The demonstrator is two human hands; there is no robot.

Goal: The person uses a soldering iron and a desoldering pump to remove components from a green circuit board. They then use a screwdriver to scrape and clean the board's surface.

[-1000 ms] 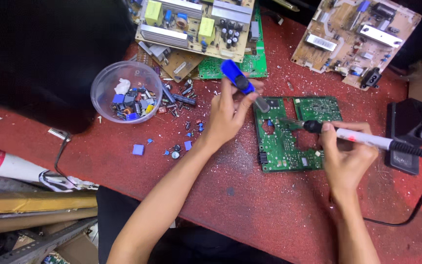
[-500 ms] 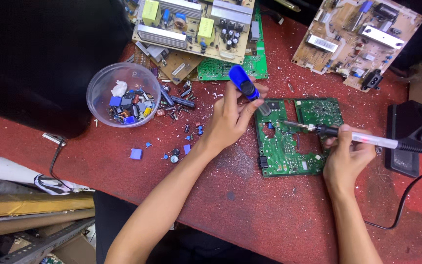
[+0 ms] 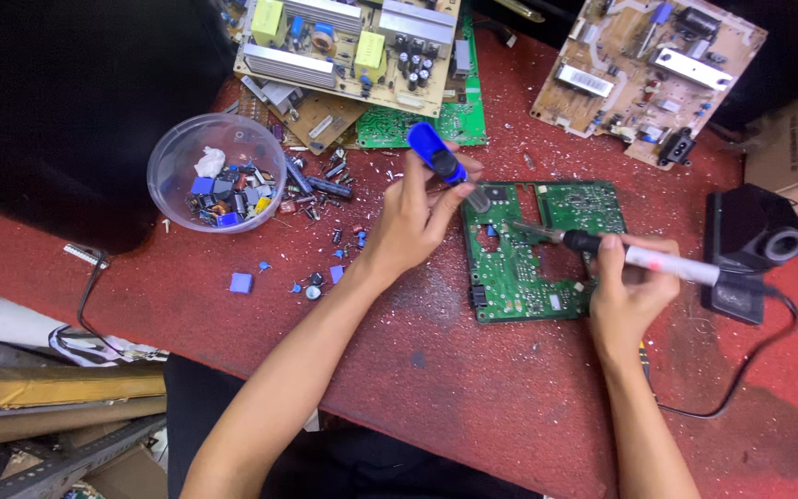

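Note:
A green circuit board (image 3: pixel 528 277) lies flat on the red table (image 3: pixel 473 388). My left hand (image 3: pixel 413 222) grips a blue-handled desoldering pump (image 3: pixel 441 157), its grey tip resting at the board's upper left corner. My right hand (image 3: pixel 630 291) holds a soldering iron (image 3: pixel 658 263) with a white barrel and black collar. The iron's metal tip points left and touches the board close to the pump's tip. A black cord runs from the iron off to the right.
A clear plastic bowl (image 3: pixel 219 176) of loose components sits at the left, with small blue and black parts (image 3: pixel 316 277) scattered beside it. Larger tan circuit boards (image 3: pixel 362 46) (image 3: pixel 648 74) lie at the back. A black iron stand (image 3: pixel 750 245) sits at the right.
The iron's tip has slid left along the board toward the pump's tip. The left hand and pump stayed at the board's upper left corner.

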